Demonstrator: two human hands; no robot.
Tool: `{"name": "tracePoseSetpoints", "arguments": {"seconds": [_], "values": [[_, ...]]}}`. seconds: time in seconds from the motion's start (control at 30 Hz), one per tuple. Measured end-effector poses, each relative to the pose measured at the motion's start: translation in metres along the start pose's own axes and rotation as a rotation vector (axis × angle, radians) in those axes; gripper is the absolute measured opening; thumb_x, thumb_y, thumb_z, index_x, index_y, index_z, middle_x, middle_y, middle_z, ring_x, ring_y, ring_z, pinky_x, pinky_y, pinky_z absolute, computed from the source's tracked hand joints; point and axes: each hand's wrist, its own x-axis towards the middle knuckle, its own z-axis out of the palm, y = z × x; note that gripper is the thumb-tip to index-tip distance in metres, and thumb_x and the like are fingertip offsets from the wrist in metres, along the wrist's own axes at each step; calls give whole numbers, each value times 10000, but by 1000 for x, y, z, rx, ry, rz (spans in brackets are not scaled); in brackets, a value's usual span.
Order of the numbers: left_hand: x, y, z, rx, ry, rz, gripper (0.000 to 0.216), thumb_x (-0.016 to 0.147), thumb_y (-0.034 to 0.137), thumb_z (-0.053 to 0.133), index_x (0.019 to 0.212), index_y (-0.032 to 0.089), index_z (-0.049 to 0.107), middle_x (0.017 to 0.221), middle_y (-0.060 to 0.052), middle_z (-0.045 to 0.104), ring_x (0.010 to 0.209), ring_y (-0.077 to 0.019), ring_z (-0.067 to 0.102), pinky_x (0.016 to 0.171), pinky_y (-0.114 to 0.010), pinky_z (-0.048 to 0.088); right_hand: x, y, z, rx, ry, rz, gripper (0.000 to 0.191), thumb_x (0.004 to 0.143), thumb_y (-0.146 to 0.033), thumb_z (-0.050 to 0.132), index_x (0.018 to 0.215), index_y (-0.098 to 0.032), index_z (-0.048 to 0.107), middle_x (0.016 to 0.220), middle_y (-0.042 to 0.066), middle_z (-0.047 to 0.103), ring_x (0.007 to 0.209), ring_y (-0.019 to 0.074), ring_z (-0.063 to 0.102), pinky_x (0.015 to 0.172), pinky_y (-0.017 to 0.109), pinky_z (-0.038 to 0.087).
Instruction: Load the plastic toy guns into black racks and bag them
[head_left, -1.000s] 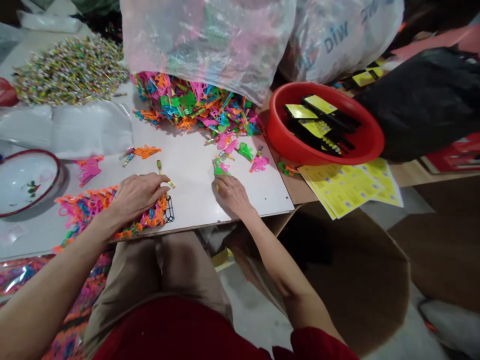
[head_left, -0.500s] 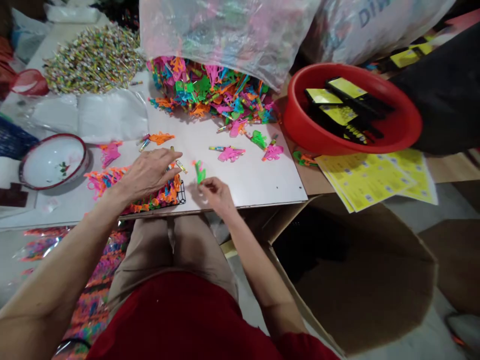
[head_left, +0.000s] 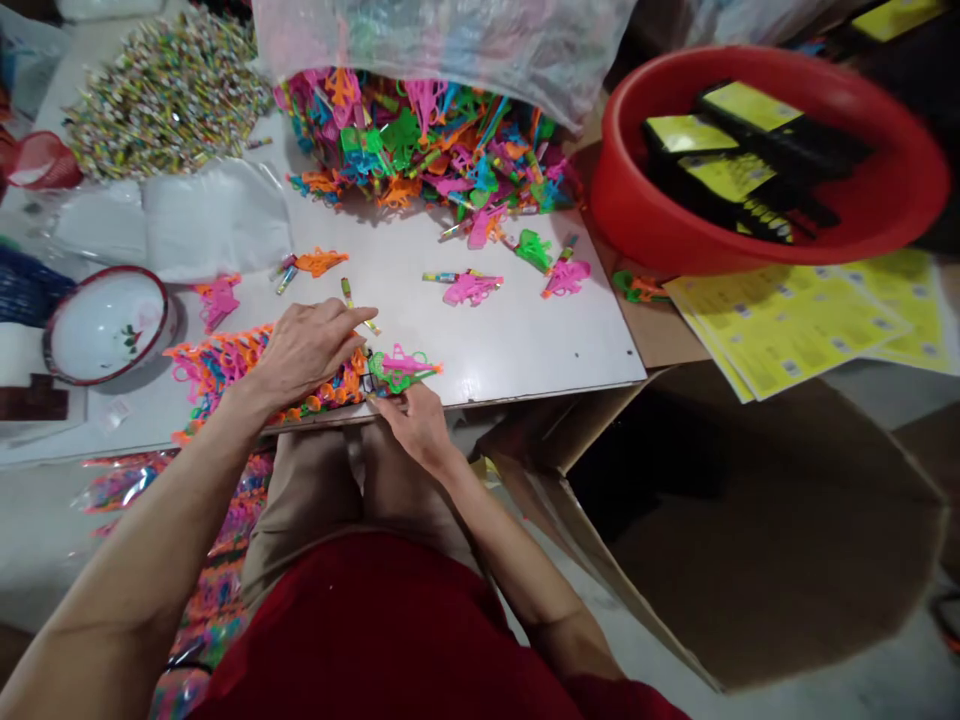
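My left hand [head_left: 311,350] lies palm down over a packed row of toy guns [head_left: 225,365] in a black wire rack [head_left: 367,383]. Its fingers are stretched out, and a candy tube [head_left: 371,325] shows by the fingertips; I cannot tell if they touch it. Another tube [head_left: 346,290] lies just beyond the knuckles. My right hand [head_left: 420,425] is closed on a pink and green toy gun [head_left: 405,368] at the rack's right end, its orange tip pointing right. The lower part of that toy gun is hidden by the fingers.
Loose toy guns [head_left: 472,288] lie across the white table [head_left: 525,345]. Behind are a toy heap [head_left: 405,140] under a plastic bag [head_left: 450,45] and a tube pile [head_left: 172,100]. An enamel bowl [head_left: 105,320] stands left; a red basin [head_left: 660,220], yellow sheets [head_left: 787,325] and cardboard box [head_left: 810,560] right.
My right hand has brought the toy gun left and nearer, against the rack's end, turning it so its tip points right. My left hand stays over the rack. The view has shifted slightly.
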Motion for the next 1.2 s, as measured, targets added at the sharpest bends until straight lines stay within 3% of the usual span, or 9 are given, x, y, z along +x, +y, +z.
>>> {"name": "tracePoseSetpoints", "arguments": {"seconds": [0.13, 0.27, 0.47, 0.67, 0.8, 0.9, 0.97, 1.2], "values": [[1, 0, 0, -7, 6, -15, 434, 989, 381, 333, 1368, 224, 475, 1102, -102, 632, 994, -251, 621, 837, -367, 443, 0, 0, 4, -285, -34, -184, 129, 885, -216, 600, 988, -171, 665, 1005, 117, 684, 993, 229, 630, 898, 355, 500], [2, 2, -2, -23, -15, -31, 428, 991, 373, 320, 1363, 235, 479, 1105, -100, 633, 1005, -259, 618, 847, -391, 453, 0, -6, -5, -445, -130, -271, 143, 931, -184, 524, 991, -162, 652, 1039, 133, 656, 1029, 238, 599, 896, 365, 488], [4, 3, -5, -67, -41, -84, 424, 992, 410, 315, 1367, 286, 469, 1118, -96, 617, 1025, -266, 605, 878, -420, 453, 15, -37, -5, -539, -306, -86, 230, 933, -78, 415, 1021, -145, 616, 948, 130, 654, 815, 207, 601, 692, 309, 484], [4, 5, -8, -17, -62, -79, 429, 1003, 407, 287, 1364, 257, 463, 1144, -102, 612, 1037, -259, 596, 871, -409, 457, 22, -49, -1, -551, -382, 2, 260, 948, -78, 369, 1056, -120, 602, 925, 146, 654, 832, 235, 619, 694, 341, 491], [4, 8, -11, 29, -58, -61, 439, 1011, 393, 281, 1374, 207, 443, 1153, -109, 612, 1057, -251, 582, 869, -398, 460, 11, -37, -15, -358, -271, -70, 267, 911, -78, 457, 1151, -129, 561, 1064, 135, 628, 986, 236, 602, 818, 371, 524], [4, 8, -12, 34, -58, -69, 438, 1009, 390, 289, 1373, 205, 447, 1150, -110, 610, 1045, -249, 584, 880, -402, 459, 3, -31, -26, -47, -105, -251, 475, 888, -150, 551, 1345, -192, 428, 1267, 121, 557, 1160, 223, 544, 947, 399, 512], [4, 9, -11, 33, -70, -78, 433, 1008, 388, 295, 1374, 214, 446, 1151, -108, 610, 1045, -245, 584, 883, -397, 461, 1, -31, -26, 47, -66, -365, 516, 912, -199, 540, 1398, -233, 373, 1343, 107, 525, 1240, 219, 504, 1001, 420, 495], [3, 8, -10, 1, -62, -80, 428, 1011, 374, 285, 1376, 214, 440, 1176, -106, 606, 1043, -230, 588, 909, -397, 463, -4, -37, -5, -185, -42, -499, 364, 988, -151, 351, 1331, -149, 473, 1307, 129, 578, 1285, 218, 495, 1092, 403, 447]]}}
